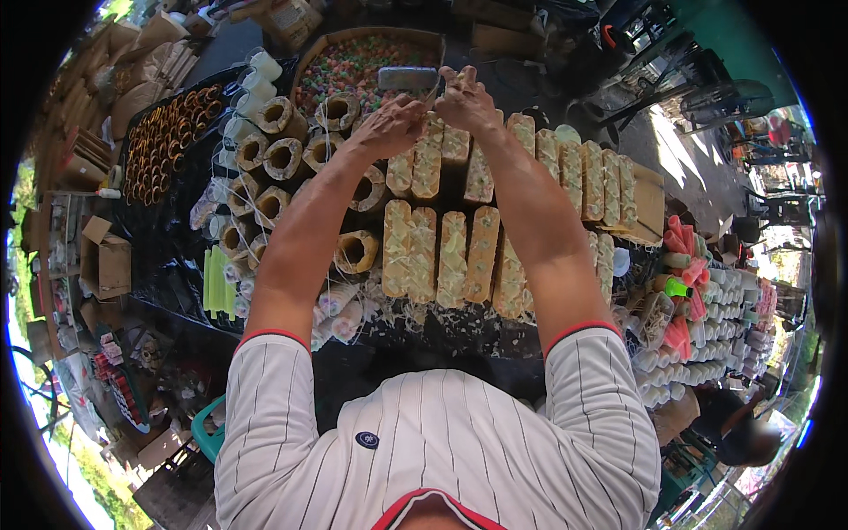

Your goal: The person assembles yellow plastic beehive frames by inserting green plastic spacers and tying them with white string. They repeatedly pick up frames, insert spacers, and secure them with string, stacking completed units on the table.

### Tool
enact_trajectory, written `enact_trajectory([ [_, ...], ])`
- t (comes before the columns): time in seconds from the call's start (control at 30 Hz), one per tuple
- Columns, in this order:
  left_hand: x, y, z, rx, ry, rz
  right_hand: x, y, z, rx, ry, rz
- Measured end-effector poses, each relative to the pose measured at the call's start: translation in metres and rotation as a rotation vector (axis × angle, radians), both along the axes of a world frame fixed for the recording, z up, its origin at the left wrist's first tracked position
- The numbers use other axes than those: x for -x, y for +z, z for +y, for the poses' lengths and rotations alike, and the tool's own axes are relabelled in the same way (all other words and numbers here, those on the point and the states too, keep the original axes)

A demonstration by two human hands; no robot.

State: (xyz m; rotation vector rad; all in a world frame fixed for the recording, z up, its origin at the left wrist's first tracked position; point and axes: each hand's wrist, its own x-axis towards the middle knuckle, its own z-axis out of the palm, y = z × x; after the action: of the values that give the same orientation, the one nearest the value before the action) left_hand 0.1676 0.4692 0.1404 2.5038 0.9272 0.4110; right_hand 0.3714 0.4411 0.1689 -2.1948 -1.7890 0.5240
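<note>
Both my arms reach forward over a table of pale yellow, patterned blocks that look like wax. My left hand [395, 124] is closed, its fingers curled together above the far end of a long block [427, 162]. Close beside it, my right hand [465, 100] is closed too, fingers bent. Something thin and pale seems to run between the two hands, too small to name. Just beyond them, a grey rectangular object [407, 78] rests over a shallow box [371, 35] of small multicoloured pieces. More long blocks [452, 256] lie in a row nearer to me.
Hollow six-sided tubes [283, 157] stand at the left, with white cylinders [258, 87] behind them and dark rings [168, 141] on black sheeting. Green sticks [219, 283] are at the near left. White cups [698, 353] and pink bundles [678, 237] fill the right. A person [738, 428] is at the lower right.
</note>
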Motion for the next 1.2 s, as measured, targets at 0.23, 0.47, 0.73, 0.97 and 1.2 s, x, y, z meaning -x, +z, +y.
enact_trajectory([
  [0.23, 0.000, 0.005, 0.004, 0.033, 0.020, 0.060, 0.001, 0.000, -0.001, 0.012, 0.006, 0.017],
  [0.47, -0.020, 0.017, -0.006, 0.154, 0.106, 0.101, -0.031, -0.020, 0.011, -0.136, -0.035, 0.062],
  [0.73, -0.069, 0.006, -0.056, -0.090, 0.216, 0.199, -0.069, -0.012, -0.029, 0.197, 0.209, -0.292],
  [0.97, -0.030, -0.003, -0.031, 0.014, 0.124, 0.198, -0.024, 0.010, -0.015, 0.106, -0.098, -0.089],
  [1.2, -0.002, -0.020, -0.030, -0.199, 0.058, -0.061, -0.011, -0.009, 0.001, 0.104, -0.060, 0.033],
])
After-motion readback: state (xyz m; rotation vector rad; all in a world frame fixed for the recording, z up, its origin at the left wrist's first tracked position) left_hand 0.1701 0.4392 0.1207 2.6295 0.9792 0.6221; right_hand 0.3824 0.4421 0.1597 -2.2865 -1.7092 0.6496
